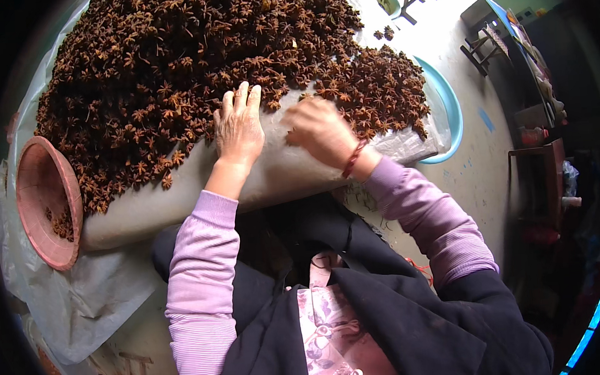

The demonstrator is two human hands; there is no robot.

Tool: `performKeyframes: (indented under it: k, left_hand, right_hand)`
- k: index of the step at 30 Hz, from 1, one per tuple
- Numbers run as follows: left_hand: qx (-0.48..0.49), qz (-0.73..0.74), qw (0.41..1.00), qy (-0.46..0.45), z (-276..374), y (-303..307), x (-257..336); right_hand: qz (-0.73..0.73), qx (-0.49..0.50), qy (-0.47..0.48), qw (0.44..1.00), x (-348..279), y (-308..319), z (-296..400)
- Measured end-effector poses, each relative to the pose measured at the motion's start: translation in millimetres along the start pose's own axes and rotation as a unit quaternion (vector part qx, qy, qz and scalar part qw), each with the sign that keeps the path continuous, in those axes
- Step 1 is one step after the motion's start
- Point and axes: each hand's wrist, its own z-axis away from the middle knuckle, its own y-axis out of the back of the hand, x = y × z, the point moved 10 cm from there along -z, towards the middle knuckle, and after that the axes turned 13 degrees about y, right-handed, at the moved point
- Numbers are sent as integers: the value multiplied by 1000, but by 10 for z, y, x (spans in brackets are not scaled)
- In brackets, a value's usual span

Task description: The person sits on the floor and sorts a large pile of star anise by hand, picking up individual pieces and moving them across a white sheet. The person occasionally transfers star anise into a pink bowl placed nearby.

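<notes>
A broad heap of dried star anise covers the plastic-sheeted surface before me. My left hand lies palm down at the heap's near edge, fingers stretched and slightly spread, holding nothing that I can see. To its right, my right hand is blurred and its fingers are curled over a bare strip of the sheet. A small brown piece shows by its fingertips; whether it is gripped cannot be told. A smaller pile of star anise lies just beyond and right of this hand.
A pink basket-like bowl with some brown bits inside tilts at the left edge. A light-blue basin shows its rim under the right end. Low stools and a brown wooden cabinet stand farther right.
</notes>
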Motion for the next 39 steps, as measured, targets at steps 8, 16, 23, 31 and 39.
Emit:
performKeyframes:
  k: [8,16,23,31,39]
  left_hand:
    - [-101,-102,989,-31,485,-241,430]
    - [-50,-86,994,-36,634,143,145]
    - [-1,-50,999,16,433,525,-214]
    - [-13,65,998,22,158,290,-181]
    - [-95,-26,993,-57,237,-151,269]
  right_hand:
    - [36,102,-68,992,385,182,257]
    - [-76,-3,-280,957,1194,-466,-465]
    - [-20,120,-86,989,820,-262,-464]
    - [-33,105,-191,975,816,15,-10]
    - [3,-16,-175,984,790,16,-59]
